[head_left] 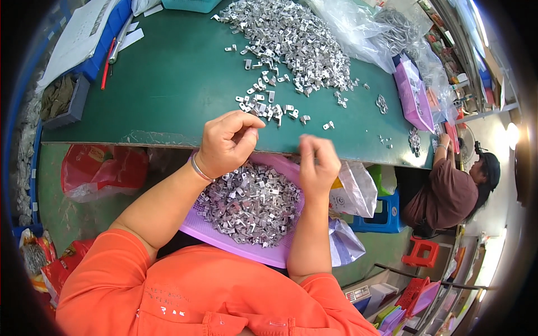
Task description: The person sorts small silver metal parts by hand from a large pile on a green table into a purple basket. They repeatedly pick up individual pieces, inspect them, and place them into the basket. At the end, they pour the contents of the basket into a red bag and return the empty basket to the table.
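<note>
Both my hands are raised at the front edge of the green table (pixel 162 106), over a purple basket (pixel 235 255) on my lap. Small bent metal brackets (pixel 252 207) with holes fill the basket. My left hand (pixel 228 144) is closed in a pinch, thumb against the curled index finger, just short of some loose brackets (pixel 269 106). My right hand (pixel 318 163) is also closed, its fingers curled and slightly blurred. Whatever either hand may hold is hidden or too small to make out. A large heap of the same brackets (pixel 291 42) lies farther back on the table.
A purple bin (pixel 413 96) and clear plastic bags (pixel 358 31) stand at the right. At the left are a grey box (pixel 67 101) and a red pen (pixel 107 64). Another person (pixel 448 190) works at the table's right end, near a blue stool (pixel 384 215).
</note>
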